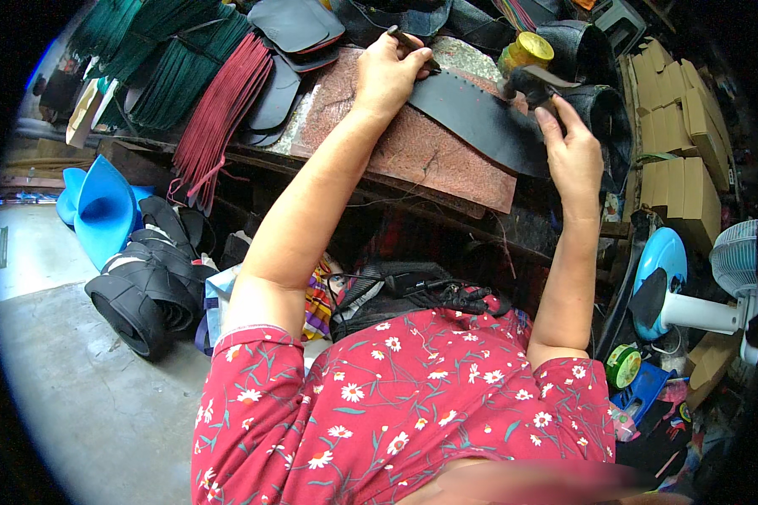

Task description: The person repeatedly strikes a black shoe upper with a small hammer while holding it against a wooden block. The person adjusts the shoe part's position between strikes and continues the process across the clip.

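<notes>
Black leather piece (480, 118): lay flat on the reddish speckled work slab (429, 156), between the two hands, its near edge pointing toward the person.
Row of punched dots: ran along the piece's upper edge, just beside the left hand.
Left hand (387, 76): rested on the piece's left end, fingers closed around a slim dark punch tool (413, 42) set upright at that edge.
Right hand (573, 151): raised over the piece's right end, clenched on the handle of a dark mallet (531, 84), whose head hung just above the leather.
Hidden or unclear: tip of the punch covered by the fingers; mallet handle mostly inside the fist; slab's far edge covered by black cut pieces.
Packages: stack of plain tan cardboard boxes (678, 126) at right, oblong, labels not legible; yellow-lidded round jar (526, 50) beyond the mallet.
Other stock: green and maroon cord bundles (185, 76) at upper left; green tape roll (623, 366) at lower right.
</notes>
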`<move>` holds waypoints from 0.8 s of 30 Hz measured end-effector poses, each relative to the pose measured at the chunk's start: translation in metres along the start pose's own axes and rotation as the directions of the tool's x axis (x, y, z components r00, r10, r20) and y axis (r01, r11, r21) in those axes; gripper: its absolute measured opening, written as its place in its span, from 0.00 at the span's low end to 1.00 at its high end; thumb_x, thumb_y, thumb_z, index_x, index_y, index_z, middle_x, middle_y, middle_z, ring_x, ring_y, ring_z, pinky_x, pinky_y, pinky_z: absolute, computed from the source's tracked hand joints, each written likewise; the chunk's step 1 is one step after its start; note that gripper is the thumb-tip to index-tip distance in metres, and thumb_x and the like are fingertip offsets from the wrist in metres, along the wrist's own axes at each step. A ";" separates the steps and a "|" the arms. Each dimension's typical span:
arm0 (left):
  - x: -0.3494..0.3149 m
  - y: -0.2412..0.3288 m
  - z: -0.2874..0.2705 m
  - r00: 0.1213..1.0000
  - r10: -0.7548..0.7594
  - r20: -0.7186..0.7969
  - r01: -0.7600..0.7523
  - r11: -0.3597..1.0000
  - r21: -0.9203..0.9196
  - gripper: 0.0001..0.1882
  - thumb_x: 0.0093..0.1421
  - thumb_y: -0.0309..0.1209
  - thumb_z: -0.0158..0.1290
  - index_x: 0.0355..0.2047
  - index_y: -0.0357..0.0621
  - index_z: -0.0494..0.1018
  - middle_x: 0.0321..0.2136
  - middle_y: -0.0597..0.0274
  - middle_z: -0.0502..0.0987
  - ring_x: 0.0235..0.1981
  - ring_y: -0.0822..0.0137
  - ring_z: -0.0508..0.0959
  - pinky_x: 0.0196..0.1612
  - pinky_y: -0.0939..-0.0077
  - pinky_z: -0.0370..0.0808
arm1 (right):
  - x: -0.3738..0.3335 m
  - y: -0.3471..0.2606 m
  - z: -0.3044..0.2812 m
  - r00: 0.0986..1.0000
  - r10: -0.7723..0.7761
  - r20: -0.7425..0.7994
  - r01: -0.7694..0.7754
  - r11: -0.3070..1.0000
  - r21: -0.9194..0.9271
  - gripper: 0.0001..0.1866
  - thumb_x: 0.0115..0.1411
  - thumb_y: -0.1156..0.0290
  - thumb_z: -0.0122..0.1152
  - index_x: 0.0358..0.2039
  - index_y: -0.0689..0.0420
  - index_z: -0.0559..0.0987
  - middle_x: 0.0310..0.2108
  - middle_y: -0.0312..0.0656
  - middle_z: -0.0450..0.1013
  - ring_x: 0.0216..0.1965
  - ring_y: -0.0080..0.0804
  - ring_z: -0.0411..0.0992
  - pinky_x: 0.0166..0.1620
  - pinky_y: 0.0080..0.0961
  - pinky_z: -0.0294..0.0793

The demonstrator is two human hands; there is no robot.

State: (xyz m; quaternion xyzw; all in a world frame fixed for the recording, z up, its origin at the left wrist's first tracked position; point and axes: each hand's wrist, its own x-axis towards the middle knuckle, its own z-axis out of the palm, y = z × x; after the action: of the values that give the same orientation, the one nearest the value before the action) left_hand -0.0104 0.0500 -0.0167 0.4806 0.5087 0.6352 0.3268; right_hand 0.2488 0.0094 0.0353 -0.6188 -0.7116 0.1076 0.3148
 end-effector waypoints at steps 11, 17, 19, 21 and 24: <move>-0.013 0.018 0.018 0.788 0.486 0.378 -0.594 0.435 0.677 0.08 0.58 0.31 0.58 0.34 0.41 0.75 0.28 0.46 0.79 0.30 0.51 0.81 0.34 0.68 0.78 | -0.008 -0.060 -0.021 0.895 -0.368 -0.252 0.398 0.914 0.082 0.20 0.64 0.54 0.57 0.50 0.53 0.76 0.33 0.50 0.79 0.29 0.46 0.79 0.33 0.36 0.76; 0.000 0.006 0.010 0.997 -0.048 -0.060 0.046 0.998 -0.045 0.05 0.58 0.25 0.57 0.32 0.36 0.73 0.26 0.56 0.81 0.26 0.73 0.82 0.30 0.75 0.80 | -0.012 -0.002 0.004 0.991 -0.061 -0.121 0.061 0.998 -0.004 0.23 0.62 0.49 0.56 0.51 0.49 0.77 0.37 0.50 0.79 0.40 0.50 0.78 0.42 0.39 0.76; 0.002 0.002 0.007 0.999 -0.026 0.045 0.032 0.989 -0.147 0.04 0.58 0.25 0.57 0.31 0.37 0.74 0.27 0.59 0.82 0.26 0.73 0.82 0.30 0.77 0.80 | -0.013 -0.001 -0.006 0.995 -0.010 -0.102 0.020 0.995 0.095 0.23 0.62 0.49 0.57 0.51 0.50 0.78 0.38 0.50 0.79 0.40 0.50 0.78 0.42 0.38 0.75; 0.002 0.001 0.006 0.997 0.049 0.059 -0.051 0.998 0.041 0.06 0.58 0.26 0.58 0.32 0.37 0.74 0.27 0.58 0.82 0.27 0.72 0.82 0.31 0.75 0.79 | -0.014 -0.012 -0.022 0.990 -0.022 -0.141 0.045 0.986 0.163 0.23 0.61 0.51 0.60 0.50 0.54 0.78 0.38 0.51 0.79 0.40 0.44 0.79 0.42 0.33 0.75; -0.004 0.008 0.012 0.969 0.233 0.086 -0.247 0.934 0.258 0.07 0.56 0.28 0.60 0.32 0.38 0.75 0.27 0.55 0.82 0.28 0.67 0.83 0.32 0.72 0.79 | -0.016 -0.034 -0.037 0.923 -0.189 -0.336 0.327 0.846 0.422 0.21 0.62 0.57 0.62 0.49 0.59 0.78 0.37 0.49 0.80 0.39 0.34 0.80 0.42 0.28 0.76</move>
State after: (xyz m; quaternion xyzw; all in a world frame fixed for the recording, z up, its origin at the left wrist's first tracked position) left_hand 0.0026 0.0482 -0.0100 0.5957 0.5181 0.5827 0.1928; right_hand 0.2431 -0.0222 0.0780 -0.4301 -0.6894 0.1439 0.5648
